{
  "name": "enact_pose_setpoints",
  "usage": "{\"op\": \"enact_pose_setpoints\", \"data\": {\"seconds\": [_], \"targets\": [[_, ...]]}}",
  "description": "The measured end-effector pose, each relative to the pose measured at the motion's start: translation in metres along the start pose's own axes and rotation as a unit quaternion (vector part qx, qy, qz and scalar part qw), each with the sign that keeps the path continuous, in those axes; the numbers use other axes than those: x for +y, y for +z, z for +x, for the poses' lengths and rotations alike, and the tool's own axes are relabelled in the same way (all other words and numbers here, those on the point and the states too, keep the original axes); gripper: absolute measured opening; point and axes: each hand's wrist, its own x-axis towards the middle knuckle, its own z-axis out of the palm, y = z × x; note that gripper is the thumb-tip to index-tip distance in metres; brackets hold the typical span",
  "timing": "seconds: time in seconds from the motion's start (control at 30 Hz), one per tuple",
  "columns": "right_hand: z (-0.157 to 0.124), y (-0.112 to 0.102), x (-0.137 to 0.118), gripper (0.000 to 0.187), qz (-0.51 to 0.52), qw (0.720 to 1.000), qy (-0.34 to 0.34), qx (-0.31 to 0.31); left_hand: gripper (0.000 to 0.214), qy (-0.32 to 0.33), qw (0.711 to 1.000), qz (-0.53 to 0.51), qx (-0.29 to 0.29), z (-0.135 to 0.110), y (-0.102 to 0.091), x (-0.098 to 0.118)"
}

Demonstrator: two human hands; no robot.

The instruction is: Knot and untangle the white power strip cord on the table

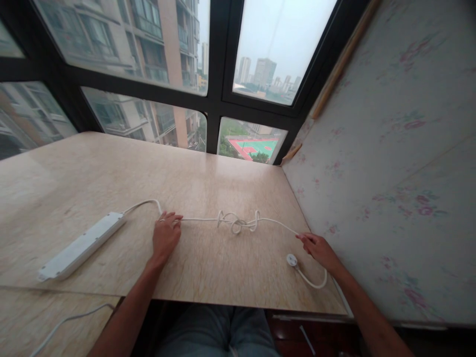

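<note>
A white power strip (80,245) lies at the left of a marble-patterned table (111,168). Its white cable (201,218) runs right across the table and is tangled into a loose knot (238,221) in the middle. My left hand (165,235) rests on the table with its fingers closed on the cable left of the knot. My right hand (316,247) pinches the cable right of the knot, near the wall. Past my right hand the cable loops back to a white plug (292,260) lying on the table.
Large dark-framed windows (215,99) stand behind the table. A floral-papered wall (390,163) closes the right side. Another white cord (70,320) lies on a lower surface at the front left. My legs in jeans (219,332) show under the table edge.
</note>
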Motion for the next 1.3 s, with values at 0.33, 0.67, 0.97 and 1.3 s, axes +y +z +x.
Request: {"op": "enact_pose_setpoints", "data": {"seconds": [0.33, 0.67, 0.97, 1.3], "targets": [[0.061, 0.012, -0.005, 0.031, -0.353, 0.925, -0.108, -0.095, 0.032, 0.181, 0.977, -0.083, 0.081, -0.021, -0.002, 0.106], [0.100, 0.051, -0.048, 0.028, -0.357, 0.913, -0.194, 0.028, 0.028, 0.318, 0.932, -0.015, -0.173, -0.024, 0.070, 0.171], [0.046, 0.115, -0.077, 0.022, -0.124, 0.970, -0.211, -0.016, 0.017, 0.335, 0.923, 0.018, -0.189, -0.009, 0.091, 0.164], [0.048, 0.139, -0.068, 0.022, -0.035, 0.991, -0.125, 0.036, 0.022, 0.306, 0.924, -0.049, -0.224, -0.002, 0.084, 0.162]]}}
